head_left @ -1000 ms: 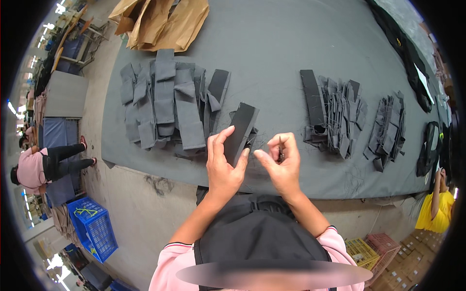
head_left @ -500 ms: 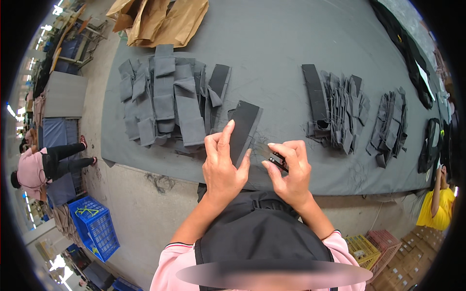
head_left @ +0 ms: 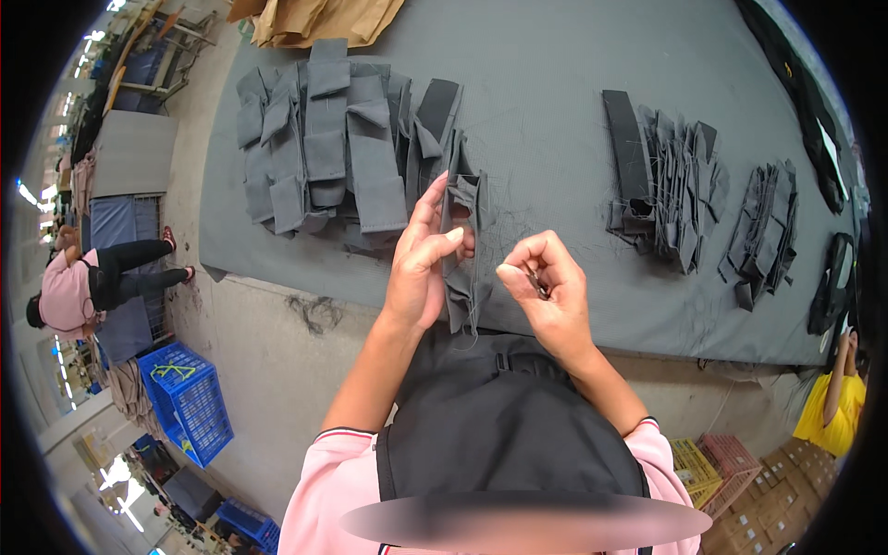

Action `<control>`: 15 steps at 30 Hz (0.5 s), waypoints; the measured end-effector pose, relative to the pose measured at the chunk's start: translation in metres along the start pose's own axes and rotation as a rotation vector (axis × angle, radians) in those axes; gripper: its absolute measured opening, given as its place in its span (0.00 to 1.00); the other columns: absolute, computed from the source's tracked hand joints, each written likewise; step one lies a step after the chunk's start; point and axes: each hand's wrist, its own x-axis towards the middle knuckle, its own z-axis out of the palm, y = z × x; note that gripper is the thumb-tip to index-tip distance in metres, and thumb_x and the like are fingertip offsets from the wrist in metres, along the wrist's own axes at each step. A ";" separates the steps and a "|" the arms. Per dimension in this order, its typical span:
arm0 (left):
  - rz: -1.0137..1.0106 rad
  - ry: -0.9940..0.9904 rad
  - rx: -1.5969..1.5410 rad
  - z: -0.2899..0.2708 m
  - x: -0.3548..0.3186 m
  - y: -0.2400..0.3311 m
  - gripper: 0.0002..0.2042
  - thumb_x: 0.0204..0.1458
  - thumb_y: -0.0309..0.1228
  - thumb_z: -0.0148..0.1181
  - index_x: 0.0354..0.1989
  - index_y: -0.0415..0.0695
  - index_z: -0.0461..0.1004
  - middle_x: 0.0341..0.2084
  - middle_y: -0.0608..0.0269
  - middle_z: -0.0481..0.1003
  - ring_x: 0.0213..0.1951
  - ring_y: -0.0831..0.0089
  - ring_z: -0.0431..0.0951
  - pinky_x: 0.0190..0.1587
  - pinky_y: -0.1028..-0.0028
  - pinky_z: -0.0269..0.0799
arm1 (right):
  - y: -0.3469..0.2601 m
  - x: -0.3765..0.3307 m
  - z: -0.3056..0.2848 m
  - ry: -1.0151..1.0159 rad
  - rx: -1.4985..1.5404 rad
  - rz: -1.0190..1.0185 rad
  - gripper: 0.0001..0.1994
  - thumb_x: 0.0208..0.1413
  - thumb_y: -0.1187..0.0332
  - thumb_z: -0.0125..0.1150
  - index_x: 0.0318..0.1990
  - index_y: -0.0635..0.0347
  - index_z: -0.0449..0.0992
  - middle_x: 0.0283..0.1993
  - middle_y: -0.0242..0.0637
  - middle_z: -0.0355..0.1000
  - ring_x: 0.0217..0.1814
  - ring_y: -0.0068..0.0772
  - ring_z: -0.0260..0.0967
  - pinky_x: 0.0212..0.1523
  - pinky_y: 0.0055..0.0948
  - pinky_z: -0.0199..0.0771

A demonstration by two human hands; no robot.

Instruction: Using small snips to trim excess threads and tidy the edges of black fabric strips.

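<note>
Over the bench (head_left: pixel 536 92)'s near edge, the left hand (head_left: pixel 425 264) holds a grey fabric strip (head_left: pixel 459 289) and the right hand (head_left: pixel 553 282) pinches a small dark tool (head_left: pixel 536 283), with open room between the bench's left-side pile (head_left: pixel 324 139) and right-side pile (head_left: pixel 680 194).

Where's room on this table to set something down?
Widest: far middle of the grey cloth-covered table, between the crumpled brown paper bag and long black fabric item. Smaller: right of the right hand, nearside of the grey fabric bundles. Crowded: left side, heaped with folded grey fabric strips.
</note>
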 end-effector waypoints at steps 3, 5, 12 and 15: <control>0.011 -0.053 -0.049 0.002 -0.004 -0.001 0.33 0.47 0.26 0.51 0.65 0.40 0.50 0.45 0.62 0.62 0.37 0.76 0.67 0.44 0.77 0.61 | 0.003 0.005 0.007 -0.022 -0.092 -0.053 0.12 0.48 0.76 0.64 0.30 0.60 0.63 0.19 0.23 0.57 0.21 0.12 0.51 0.22 0.16 0.53; 0.008 -0.075 -0.022 0.005 -0.008 0.000 0.33 0.48 0.27 0.51 0.65 0.40 0.50 0.46 0.62 0.62 0.40 0.75 0.68 0.49 0.75 0.61 | 0.007 0.006 0.012 -0.059 -0.110 -0.089 0.13 0.50 0.76 0.64 0.30 0.58 0.61 0.25 0.22 0.57 0.24 0.09 0.51 0.23 0.13 0.53; -0.040 -0.223 -0.177 -0.007 -0.010 -0.005 0.36 0.46 0.22 0.56 0.66 0.42 0.49 0.49 0.61 0.62 0.45 0.76 0.68 0.51 0.77 0.62 | 0.020 0.005 0.014 0.022 -0.036 -0.133 0.13 0.45 0.83 0.59 0.31 0.60 0.60 0.23 0.28 0.63 0.24 0.14 0.61 0.25 0.20 0.63; -0.062 -0.224 -0.259 -0.013 -0.009 -0.003 0.39 0.45 0.17 0.59 0.67 0.43 0.46 0.49 0.59 0.64 0.45 0.76 0.69 0.48 0.79 0.67 | 0.029 0.008 0.001 0.041 0.058 0.049 0.11 0.49 0.81 0.57 0.31 0.59 0.60 0.28 0.26 0.64 0.27 0.11 0.58 0.28 0.15 0.62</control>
